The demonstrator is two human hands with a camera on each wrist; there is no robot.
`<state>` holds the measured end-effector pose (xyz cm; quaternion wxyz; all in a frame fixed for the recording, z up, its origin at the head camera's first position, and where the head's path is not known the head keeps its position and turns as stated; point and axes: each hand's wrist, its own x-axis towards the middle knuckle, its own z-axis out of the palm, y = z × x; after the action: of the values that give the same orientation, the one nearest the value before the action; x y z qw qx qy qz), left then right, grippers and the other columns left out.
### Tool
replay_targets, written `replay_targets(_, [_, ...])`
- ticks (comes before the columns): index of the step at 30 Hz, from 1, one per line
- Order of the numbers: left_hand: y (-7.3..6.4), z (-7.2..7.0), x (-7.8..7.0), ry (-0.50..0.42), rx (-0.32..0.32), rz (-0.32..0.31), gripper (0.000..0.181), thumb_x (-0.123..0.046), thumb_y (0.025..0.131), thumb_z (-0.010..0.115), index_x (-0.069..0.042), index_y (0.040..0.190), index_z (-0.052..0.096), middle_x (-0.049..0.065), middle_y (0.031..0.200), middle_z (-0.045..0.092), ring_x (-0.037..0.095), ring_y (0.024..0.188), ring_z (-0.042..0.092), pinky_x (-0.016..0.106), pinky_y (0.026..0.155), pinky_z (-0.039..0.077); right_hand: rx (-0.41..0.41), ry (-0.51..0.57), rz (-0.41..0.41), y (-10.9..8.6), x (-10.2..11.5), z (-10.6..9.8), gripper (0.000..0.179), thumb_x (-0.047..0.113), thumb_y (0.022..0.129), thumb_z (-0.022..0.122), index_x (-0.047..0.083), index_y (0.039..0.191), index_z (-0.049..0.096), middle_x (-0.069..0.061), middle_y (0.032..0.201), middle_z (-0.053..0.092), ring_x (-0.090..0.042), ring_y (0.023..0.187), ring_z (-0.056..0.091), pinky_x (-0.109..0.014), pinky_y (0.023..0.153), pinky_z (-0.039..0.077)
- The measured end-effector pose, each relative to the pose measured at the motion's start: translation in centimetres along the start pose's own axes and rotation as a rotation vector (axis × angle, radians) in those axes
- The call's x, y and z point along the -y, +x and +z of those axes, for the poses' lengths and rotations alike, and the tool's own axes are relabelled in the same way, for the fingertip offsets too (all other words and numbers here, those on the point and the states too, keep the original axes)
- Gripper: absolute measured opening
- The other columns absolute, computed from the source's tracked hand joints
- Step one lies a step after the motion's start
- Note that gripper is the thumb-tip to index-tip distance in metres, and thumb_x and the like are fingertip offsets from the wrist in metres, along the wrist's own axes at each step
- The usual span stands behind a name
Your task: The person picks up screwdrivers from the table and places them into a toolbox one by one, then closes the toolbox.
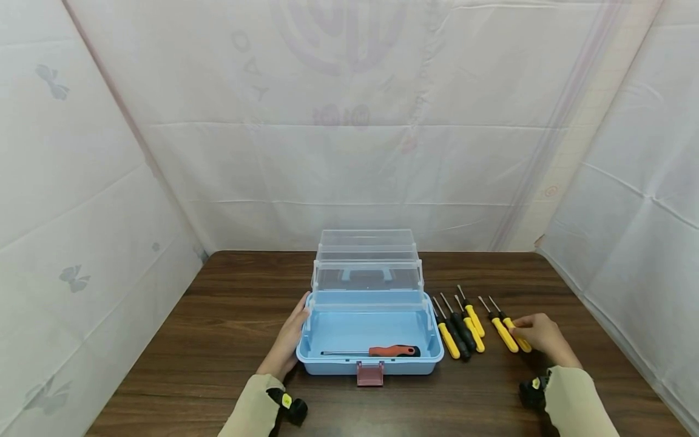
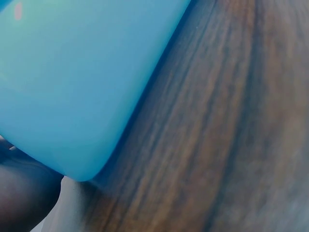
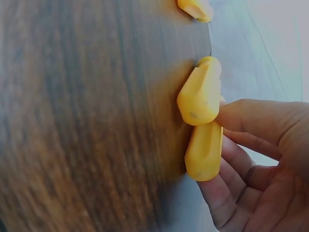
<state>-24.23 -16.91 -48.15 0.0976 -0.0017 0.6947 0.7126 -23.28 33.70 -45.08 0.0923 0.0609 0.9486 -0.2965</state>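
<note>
My right hand (image 1: 540,334) pinches the yellow handle of the rightmost screwdriver (image 3: 205,150) between thumb and fingers. Close beside that handle lies another yellow-handled screwdriver (image 1: 503,334). At the left side of a light blue toolbox (image 1: 333,368), my left hand (image 1: 289,337) rests against its wall, fingers reaching forward along it. The toolbox stands with its clear lid (image 1: 367,243) raised. Inside, near the front wall, lies a screwdriver with an orange and black handle (image 1: 393,351), its shaft pointing left. The left wrist view shows the toolbox's blue wall (image 2: 82,87) and part of a finger (image 2: 29,188).
Between toolbox and right hand, several screwdrivers lie on the brown wooden table (image 1: 218,340), some with yellow handles (image 1: 448,341), others with black handles (image 1: 464,334). A pinkish latch (image 1: 370,374) hangs at the toolbox's front. Pale sheets (image 1: 355,164) enclose the back and sides.
</note>
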Motion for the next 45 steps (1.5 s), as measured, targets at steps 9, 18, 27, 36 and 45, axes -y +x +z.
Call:
replay_targets(9, [-0.1,0.0,-0.1,-0.001,0.002,-0.005,0.053,-0.026,0.106,0.026,-0.021,0.156,0.011,0.01,0.163,0.004,0.034,0.149,0.003,0.055,0.118,0.009,0.007,0.024,-0.042,0.3,-0.7,0.0,0.042,0.022,0.092,0.061,-0.013,0.114,0.062,-0.032,0.111,0.063,-0.031,0.09,0.064,-0.042,0.07,0.054])
replay_targets(18, [-0.1,0.1,-0.1,0.008,0.0,-0.011,0.053,-0.027,0.106,0.026,-0.023,0.156,0.011,0.009,0.163,0.004,0.034,0.149,0.003,0.056,0.118,0.009,0.023,0.041,-0.024,0.4,-0.7,-0.1,0.042,0.021,0.092,0.061,-0.014,0.114,0.062,-0.031,0.109,0.064,-0.028,0.088,0.064,-0.04,0.068,0.054])
replay_targets(27, [0.0,0.0,0.0,-0.006,0.002,0.0,0.053,-0.028,0.106,0.027,-0.023,0.156,0.011,0.009,0.163,0.005,0.033,0.149,0.004,0.055,0.118,0.009,0.021,0.021,-0.036,0.4,-0.3,-0.5,0.041,0.02,0.094,0.056,-0.013,0.118,0.06,-0.034,0.115,0.061,-0.043,0.1,0.061,-0.049,0.077,0.053])
replay_targets(36, [0.0,0.1,-0.1,0.006,-0.005,-0.011,0.053,-0.028,0.106,0.027,-0.023,0.156,0.011,0.009,0.163,0.005,0.034,0.149,0.003,0.056,0.118,0.009,0.01,0.008,-0.047,0.6,0.5,-1.1,0.043,0.025,0.094,0.06,-0.01,0.119,0.061,-0.034,0.119,0.059,-0.04,0.098,0.062,-0.048,0.075,0.054])
replay_targets(45, [-0.2,0.1,-0.2,0.009,-0.005,-0.018,0.053,-0.03,0.106,0.027,-0.024,0.156,0.011,0.009,0.163,0.005,0.034,0.149,0.004,0.056,0.118,0.01,0.02,0.02,-0.101,0.4,1.8,-1.7,0.042,0.023,0.094,0.059,-0.011,0.119,0.06,-0.035,0.118,0.059,-0.035,0.093,0.065,-0.045,0.072,0.055])
